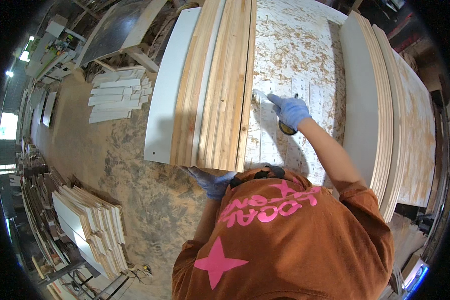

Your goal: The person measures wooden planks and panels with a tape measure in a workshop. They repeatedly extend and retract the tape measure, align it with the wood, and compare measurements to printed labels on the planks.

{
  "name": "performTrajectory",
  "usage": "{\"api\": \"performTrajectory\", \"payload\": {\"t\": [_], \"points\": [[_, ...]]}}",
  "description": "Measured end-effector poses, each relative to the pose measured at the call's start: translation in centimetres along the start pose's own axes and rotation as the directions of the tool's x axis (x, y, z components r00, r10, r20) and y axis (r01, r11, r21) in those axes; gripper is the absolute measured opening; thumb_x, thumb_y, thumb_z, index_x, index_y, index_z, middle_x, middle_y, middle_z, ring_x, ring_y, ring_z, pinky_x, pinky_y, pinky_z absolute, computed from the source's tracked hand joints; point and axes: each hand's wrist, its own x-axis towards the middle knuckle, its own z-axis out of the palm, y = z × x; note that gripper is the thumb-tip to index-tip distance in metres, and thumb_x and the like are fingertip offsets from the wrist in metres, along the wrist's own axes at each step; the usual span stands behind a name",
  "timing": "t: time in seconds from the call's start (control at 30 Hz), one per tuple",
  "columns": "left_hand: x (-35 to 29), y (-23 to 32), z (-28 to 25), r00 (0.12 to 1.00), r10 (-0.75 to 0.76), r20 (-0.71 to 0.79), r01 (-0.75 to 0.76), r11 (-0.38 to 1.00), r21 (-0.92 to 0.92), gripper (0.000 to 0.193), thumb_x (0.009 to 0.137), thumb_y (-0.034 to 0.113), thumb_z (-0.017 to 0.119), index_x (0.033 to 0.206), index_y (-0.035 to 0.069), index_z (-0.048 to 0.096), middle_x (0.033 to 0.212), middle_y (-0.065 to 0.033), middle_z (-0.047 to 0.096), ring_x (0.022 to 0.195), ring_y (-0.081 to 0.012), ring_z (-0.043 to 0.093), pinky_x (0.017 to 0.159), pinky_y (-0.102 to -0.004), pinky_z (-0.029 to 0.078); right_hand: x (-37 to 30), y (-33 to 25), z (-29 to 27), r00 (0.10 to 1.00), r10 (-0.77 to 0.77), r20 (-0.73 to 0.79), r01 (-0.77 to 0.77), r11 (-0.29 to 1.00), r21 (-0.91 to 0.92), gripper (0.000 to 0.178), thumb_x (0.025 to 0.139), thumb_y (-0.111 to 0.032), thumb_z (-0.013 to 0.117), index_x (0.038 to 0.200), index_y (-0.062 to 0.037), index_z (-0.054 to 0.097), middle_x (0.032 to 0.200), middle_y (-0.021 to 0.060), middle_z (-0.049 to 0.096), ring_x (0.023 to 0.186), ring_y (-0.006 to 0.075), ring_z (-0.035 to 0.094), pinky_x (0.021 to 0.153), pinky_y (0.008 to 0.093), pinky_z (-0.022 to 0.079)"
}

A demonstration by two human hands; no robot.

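Observation:
My right hand (pixel 291 111), in a blue glove, is closed over the printed white sheet (pixel 280 140). A slim whitish blade-like tool (pixel 259 93) juts from its fingers toward the boards, and a small dark tip shows above the knuckles. Under that wrist is a round black-and-yellow thing (pixel 286 129), partly hidden; its kind is unclear. Several wooden strips and boards (pixel 227 90) stand on edge side by side, left of the sheet. My left hand (pixel 212 182), also gloved, grips their near end from below, with its fingertips partly hidden by the boards.
Wood shavings lie over the white work surface (pixel 300 37). More thick panels (pixel 367 110) stand along the right. A white panel (pixel 170 90) lies left of the boards. On the dusty floor are a pile of white strips (pixel 117 95) and a panel stack (pixel 92 230).

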Motion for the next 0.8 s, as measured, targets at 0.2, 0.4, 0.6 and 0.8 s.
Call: {"api": "performTrajectory", "payload": {"t": [0.2, 0.4, 0.6, 0.8], "points": [[-0.5, -0.5, 0.5, 0.995, -0.103, 0.015, 0.104, 0.988, -0.118, 0.139, 0.042, 0.079, 0.071, 0.145, 0.01, 0.008, 0.145, -0.026, 0.01, 0.135, -0.0435, 0.012, 0.107, -0.0556, 0.021, 2.3, -1.2, -4.8, 0.995, -0.098, 0.016, 0.099, 0.967, -0.233, 0.034, 0.087, -0.012, 0.047, 0.118, -0.0213, 0.057, 0.096, 0.0075, 0.067, 0.092, 0.0236, 0.064, 0.08, 0.0389, 0.044], [0.7, 0.7, 0.5, 0.999, 0.017, -0.046, -0.021, 0.997, -0.073, 0.138, 0.044, 0.079, 0.07, 0.145, 0.01, 0.007, 0.144, -0.026, 0.013, 0.133, -0.0449, 0.017, 0.106, -0.0561, 0.022, 5.6, 0.8, -6.4, 0.956, -0.284, -0.07, 0.218, 0.852, -0.476, 0.011, 0.077, -0.008, 0.058, 0.08, -0.0117, 0.068, 0.081, 0.0076, 0.068, 0.075, 0.0241, 0.066, 0.064, 0.0398, 0.044], [0.9, 0.4, 0.1, 0.993, 0.107, -0.044, -0.108, 0.994, -0.011, 0.134, 0.051, 0.084, 0.061, 0.146, 0.01, 0.002, 0.146, -0.0269, 0.007, 0.134, -0.0457, 0.016, 0.106, -0.0586, 0.021, 6.2, 0.8, -6.9, 0.957, -0.289, 0.011, 0.238, 0.767, -0.595, 0.007, 0.076, -0.009, 0.06, 0.075, -0.011, 0.067, 0.074, 0.0078, 0.067, 0.069, 0.024, 0.064, 0.063, 0.0396, 0.043], [-0.6, -1.3, 1.2, 0.996, 0.051, -0.067, -0.056, 0.995, -0.087, 0.135, 0.053, 0.083, 0.061, 0.146, 0.007, -0.002, 0.147, -0.0267, 0.004, 0.135, -0.0446, 0.013, 0.107, -0.0577, 0.019, 6.4, -0.7, -6.6, 0.882, -0.47, 0.019, 0.369, 0.666, -0.649, 0.01, 0.077, -0.007, 0.058, 0.074, -0.0138, 0.066, 0.073, 0.0046, 0.065, 0.072, 0.0219, 0.064, 0.072, 0.0397, 0.043]]}}
